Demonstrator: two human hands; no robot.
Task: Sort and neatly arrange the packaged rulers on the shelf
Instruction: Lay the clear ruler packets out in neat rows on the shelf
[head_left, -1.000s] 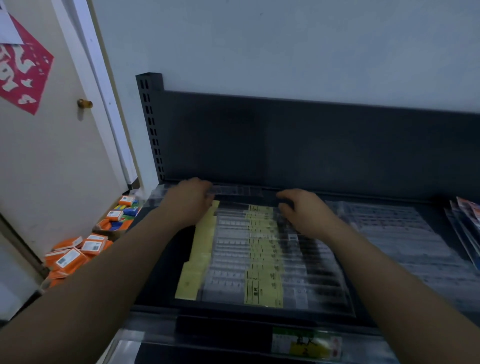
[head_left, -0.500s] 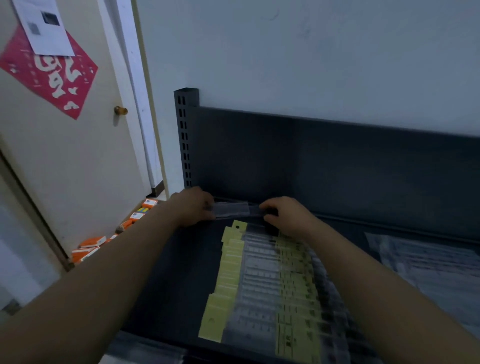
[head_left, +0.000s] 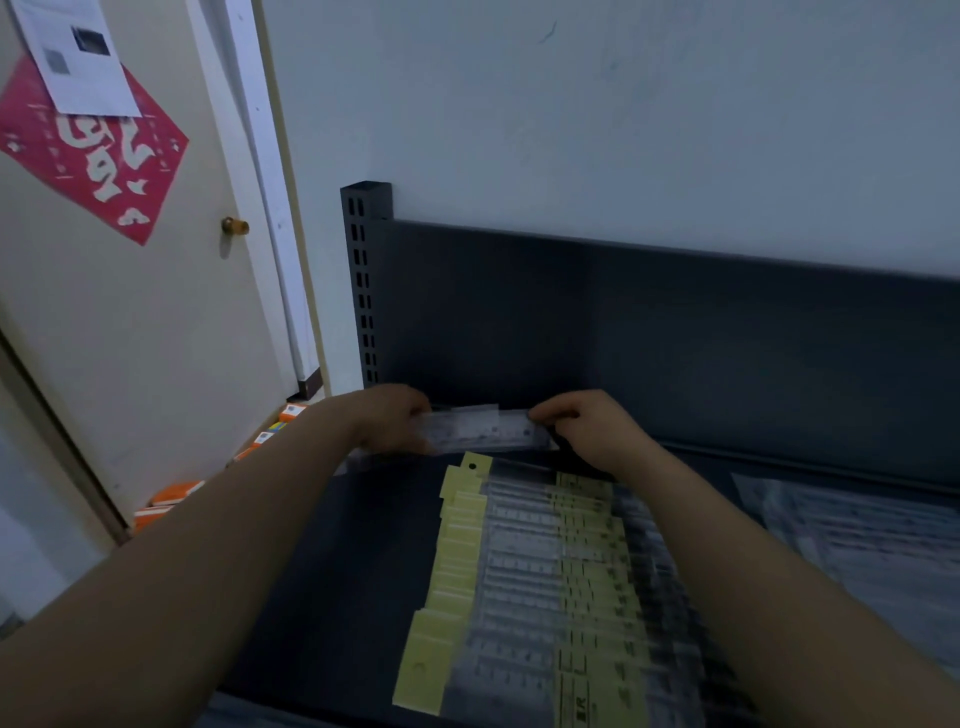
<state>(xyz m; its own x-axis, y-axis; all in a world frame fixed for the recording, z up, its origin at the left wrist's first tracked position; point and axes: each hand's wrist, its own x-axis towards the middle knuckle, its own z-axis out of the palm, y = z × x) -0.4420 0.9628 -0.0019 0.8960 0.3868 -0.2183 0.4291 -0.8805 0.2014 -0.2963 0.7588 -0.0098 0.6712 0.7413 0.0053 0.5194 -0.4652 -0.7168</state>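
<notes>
A clear packaged ruler (head_left: 483, 430) is held level at the back of the dark shelf (head_left: 332, 561), just above the surface. My left hand (head_left: 389, 418) grips its left end and my right hand (head_left: 592, 428) grips its right end. Below them a row of packaged rulers (head_left: 540, 582) with pale yellow header cards lies overlapped, running from the back toward the front edge. A second spread of clear ruler packs (head_left: 852, 535) lies at the right.
The shelf's dark back panel (head_left: 675, 353) and slotted upright (head_left: 363, 280) stand behind the hands. A cream door (head_left: 130, 322) with a red poster is at the left. Orange boxes (head_left: 171, 496) lie on the floor beside the shelf.
The view has tilted up and left. Both hands went from pressing on the top of the row to lifting one clear ruler pack at the back of the shelf.
</notes>
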